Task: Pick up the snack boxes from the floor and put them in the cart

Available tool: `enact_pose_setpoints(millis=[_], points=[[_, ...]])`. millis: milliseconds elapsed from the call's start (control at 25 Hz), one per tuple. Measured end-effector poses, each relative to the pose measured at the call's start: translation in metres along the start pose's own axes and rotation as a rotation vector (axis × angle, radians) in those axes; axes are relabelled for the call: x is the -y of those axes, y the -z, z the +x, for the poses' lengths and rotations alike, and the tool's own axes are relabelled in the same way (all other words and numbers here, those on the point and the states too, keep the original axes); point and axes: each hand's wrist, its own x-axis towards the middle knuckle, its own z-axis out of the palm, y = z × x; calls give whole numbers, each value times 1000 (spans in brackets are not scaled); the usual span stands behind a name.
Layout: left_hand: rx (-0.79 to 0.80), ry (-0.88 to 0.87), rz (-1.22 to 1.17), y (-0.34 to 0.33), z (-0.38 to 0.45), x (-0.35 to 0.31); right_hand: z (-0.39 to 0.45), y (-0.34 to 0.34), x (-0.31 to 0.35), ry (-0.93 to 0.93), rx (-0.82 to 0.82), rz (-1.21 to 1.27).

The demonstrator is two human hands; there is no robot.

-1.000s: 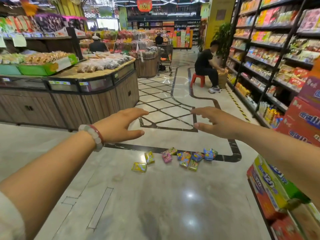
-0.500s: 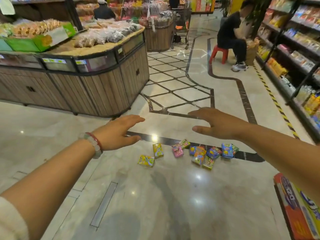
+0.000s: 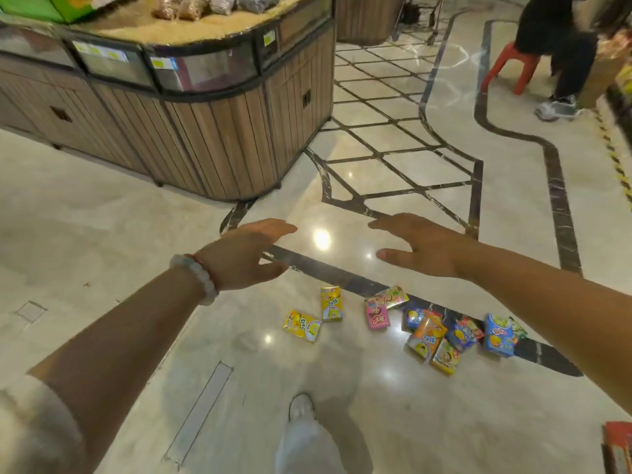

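Several small colourful snack boxes lie scattered on the shiny marble floor: two yellow boxes (image 3: 302, 325) on the left, a pink box (image 3: 377, 315) in the middle, and a cluster of orange and blue boxes (image 3: 444, 336) to the right. My left hand (image 3: 246, 254), with a bead bracelet at the wrist, is stretched forward above the floor, fingers straight and holding nothing. My right hand (image 3: 420, 246) is held out the same way, also bare. Both hands hover beyond and above the boxes, apart from them. No cart is in view.
A wooden display island (image 3: 205, 114) with bagged goods stands at the upper left. A person in black sits on a red stool (image 3: 509, 66) at the upper right. My white shoe (image 3: 301, 407) steps on the floor below the boxes. A red carton's corner (image 3: 617, 446) shows at the bottom right.
The view has tilted down and come closer to the boxes, which now look larger. The shelves on the right have left the view. Both hands stay open and stretched forward.
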Motion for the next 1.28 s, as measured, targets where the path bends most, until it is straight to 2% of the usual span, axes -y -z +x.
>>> enact_pose_setpoints(millis=[160,280,560,680,840,920,1080,1160,1280], points=[[-36,55,-55,-44,81,73,110,-31,-43,-38,-60,40],[19,125,-118,-116,130,120,180,-96,-93,-68,-59,33],[179,264,-128,-376,191,248,309,-324,-221,74,75,-129],[239,278,-83,-492,213,295,357,-428,-274,104,6,-132],[356,290,-88,-605,237,338,402,-529,-320,-19,-22,-125],[414,283,-56,-634,245,349,410,-560,-334,-105,-29,-121],[436,302,-30,-662,255,350,417,-594,-352,-183,70,-87],[516,300,43,-678,253,344,417,-607,-355,-223,82,-67],[571,348,140,-704,244,342,421,-629,-360,-188,102,-85]])
